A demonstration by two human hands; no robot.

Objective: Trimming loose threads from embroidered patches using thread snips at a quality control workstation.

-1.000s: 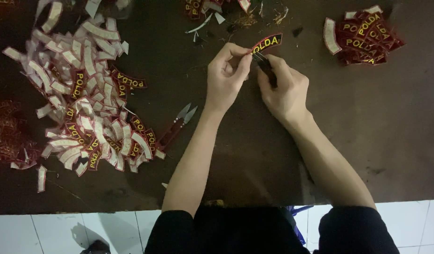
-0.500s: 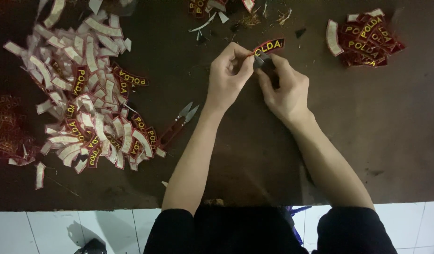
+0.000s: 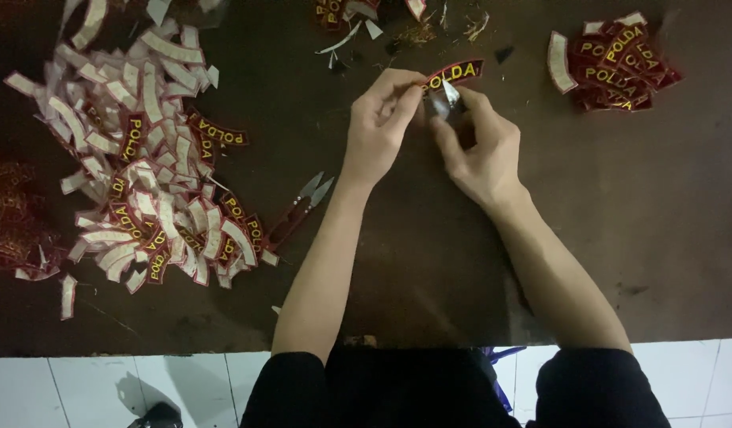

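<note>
1. Holding a curved red patch (image 3: pixel 454 73) with yellow letters, up at 12 o'clock on the dark table (image 3: pixel 667 238).
2. Left hand (image 3: pixel 382 127): fingers pinched shut on the patch's left end.
3. Right hand (image 3: pixel 481 147): fingers closed around small snips (image 3: pixel 447 95), silver tips just under the patch.
4. Second pair of snips (image 3: pixel 298 214) lying free at 9 o'clock.
5. Big heap of patches (image 3: pixel 144 174) further out at 9 o'clock.
6. Small stack of patches (image 3: pixel 615 63) at 2 o'clock.
</note>
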